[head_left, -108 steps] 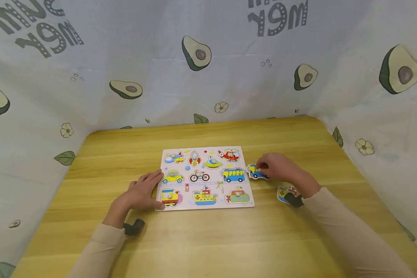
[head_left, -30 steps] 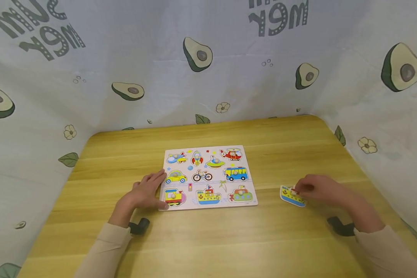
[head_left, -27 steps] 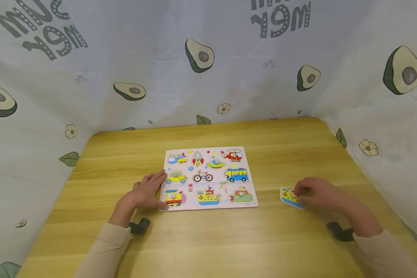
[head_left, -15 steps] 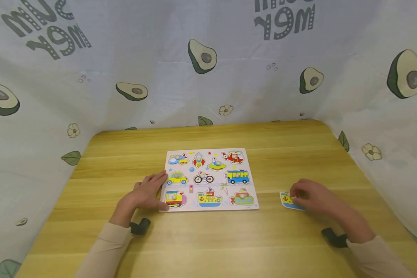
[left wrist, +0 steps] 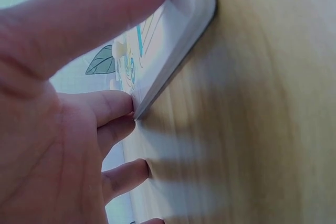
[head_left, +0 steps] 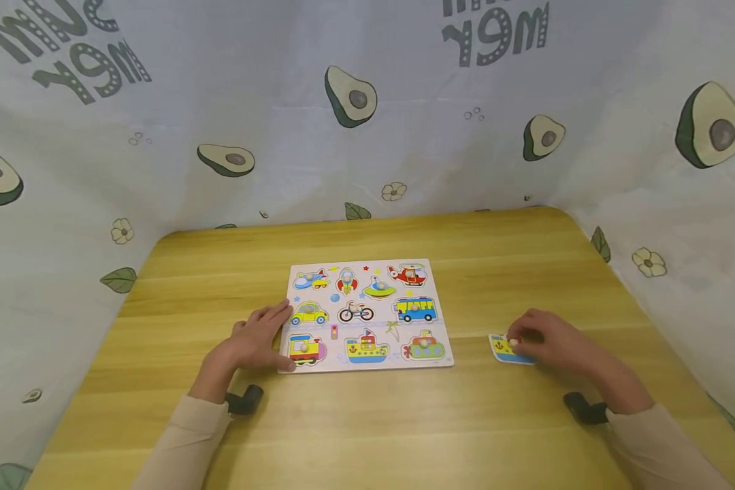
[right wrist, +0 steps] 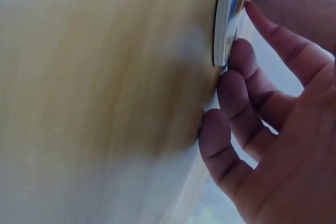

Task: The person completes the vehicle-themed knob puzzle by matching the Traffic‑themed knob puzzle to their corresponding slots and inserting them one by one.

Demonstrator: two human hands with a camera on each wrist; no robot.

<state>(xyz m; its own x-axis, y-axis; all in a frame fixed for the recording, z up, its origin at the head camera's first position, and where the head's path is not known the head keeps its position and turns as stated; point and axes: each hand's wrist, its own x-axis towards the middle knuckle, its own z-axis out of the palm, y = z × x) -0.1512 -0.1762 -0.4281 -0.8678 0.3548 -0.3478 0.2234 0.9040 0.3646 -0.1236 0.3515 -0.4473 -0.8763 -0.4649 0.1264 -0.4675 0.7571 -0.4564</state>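
Note:
A wooden knob puzzle board (head_left: 337,371) with vehicle pictures lies on the table. My left hand (head_left: 254,342) rests at its left side; in the left wrist view the thumb (left wrist: 105,11) lies over a corner and the fingertips touch the edge. To the right of the board, my right hand (head_left: 554,344) pinches the knob of a ship puzzle piece (head_left: 501,347), whose right part is hidden by the fingers. In the right wrist view, the edge of the ship piece is close to the tabletop. The board's own ship picture (head_left: 367,350) shows no knob, while the bus piece (head_left: 415,312) has one.
The wood-grain table (head_left: 367,429) ends at the back against a pale cloth (head_left: 269,68) printed with avocados, which also hangs at both sides. Black wrist mounts (head_left: 245,400) sit under both forearms.
The right hand earlier held the bus piece beside the board; that piece now lies in the board. The hand has moved to the ship piece, which has turned a little more level.

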